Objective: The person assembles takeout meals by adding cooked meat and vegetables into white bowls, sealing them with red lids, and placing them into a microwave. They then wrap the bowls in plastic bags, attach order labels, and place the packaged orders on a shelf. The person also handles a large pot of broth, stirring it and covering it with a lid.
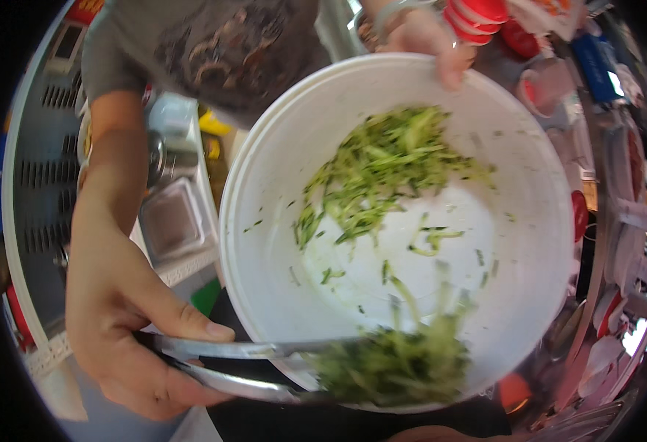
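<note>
My left hand, with a band at the wrist, grips the rim of a large round white plastic tub, thumb inside. Shredded cucumber is heaped along the inner side nearest my body, and loose shreds lie over the base and wall. My right hand is closed around metal tongs, which cross the tub's rim at the bottom of the picture. A blurred clump of cucumber shreds sits at the tongs' tips and hides them. It overlaps the tub's edge away from me.
On the left, a white-framed surface holds a square container and a metal pot. A dark surface lies beneath the tub. Red containers are stacked near my left hand. Several blurred containers line the right.
</note>
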Available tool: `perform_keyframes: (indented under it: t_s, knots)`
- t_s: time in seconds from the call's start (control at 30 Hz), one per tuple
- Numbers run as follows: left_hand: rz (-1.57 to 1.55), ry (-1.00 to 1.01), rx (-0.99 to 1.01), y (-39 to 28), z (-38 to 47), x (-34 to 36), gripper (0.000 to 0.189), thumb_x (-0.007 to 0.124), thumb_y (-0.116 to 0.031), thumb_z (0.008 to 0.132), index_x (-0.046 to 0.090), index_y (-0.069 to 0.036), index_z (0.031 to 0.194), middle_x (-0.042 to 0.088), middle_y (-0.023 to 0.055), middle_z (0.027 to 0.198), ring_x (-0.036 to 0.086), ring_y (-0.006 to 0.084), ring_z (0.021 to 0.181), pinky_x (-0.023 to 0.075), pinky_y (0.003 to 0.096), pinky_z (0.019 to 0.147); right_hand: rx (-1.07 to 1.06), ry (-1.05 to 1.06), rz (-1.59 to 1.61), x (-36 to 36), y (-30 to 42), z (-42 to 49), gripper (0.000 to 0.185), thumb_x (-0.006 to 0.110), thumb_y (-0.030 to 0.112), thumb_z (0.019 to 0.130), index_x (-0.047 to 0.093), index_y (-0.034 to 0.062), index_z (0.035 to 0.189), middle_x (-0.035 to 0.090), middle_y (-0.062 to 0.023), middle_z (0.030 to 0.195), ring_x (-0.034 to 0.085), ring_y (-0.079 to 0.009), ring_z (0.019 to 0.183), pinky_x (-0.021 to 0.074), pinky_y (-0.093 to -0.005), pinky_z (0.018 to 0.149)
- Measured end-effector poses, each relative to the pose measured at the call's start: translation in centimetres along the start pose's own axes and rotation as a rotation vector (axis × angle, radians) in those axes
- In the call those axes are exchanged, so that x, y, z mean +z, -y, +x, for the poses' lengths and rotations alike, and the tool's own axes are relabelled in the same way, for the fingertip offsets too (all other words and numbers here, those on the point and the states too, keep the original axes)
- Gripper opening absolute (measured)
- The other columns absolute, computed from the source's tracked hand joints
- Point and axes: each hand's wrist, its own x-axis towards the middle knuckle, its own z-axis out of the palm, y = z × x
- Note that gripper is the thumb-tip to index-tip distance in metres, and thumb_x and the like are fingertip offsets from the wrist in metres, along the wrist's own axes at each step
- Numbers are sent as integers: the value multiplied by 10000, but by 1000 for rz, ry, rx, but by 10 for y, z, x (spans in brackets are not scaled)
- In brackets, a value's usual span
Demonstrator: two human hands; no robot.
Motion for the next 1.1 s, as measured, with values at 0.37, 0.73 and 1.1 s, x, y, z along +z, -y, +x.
perform_keyframes:
  t_s: [0.37, 0.73, 1.1]
  knots:
    - [-1112, -307, -1513, -57, 115, 457, 92, 585, -37, 828, 645, -50, 897, 595, 126, 863, 563, 319, 852, 462, 398, 788, 138, -1304, -97, -280, 22, -4, 424, 617, 82, 867, 496, -4, 1264, 540, -191, 1213, 495, -334, 1183, 384, -422, 1019]
    - [-1101, -377, -1601, -16, 167, 466, 82, 603, -23, 838, 650, -24, 905, 619, 121, 861, 599, 271, 832, 471, 348, 780, 344, -1981, -578, -602, 30, -54, 728, 746, 404, 751, 468, -37, 1259, 459, -256, 1259, 435, -405, 1164, 369, -462, 1007]
    - [-1280, -438, -1502, 63, 231, 452, 105, 597, 32, 823, 653, -10, 901, 601, 84, 866, 593, 203, 819, 474, 321, 763, 392, -1861, -517, -596, 38, -69, 469, 545, 437, 798, 717, 16, 914, 456, -265, 1301, 438, -428, 1190, 385, -467, 997]
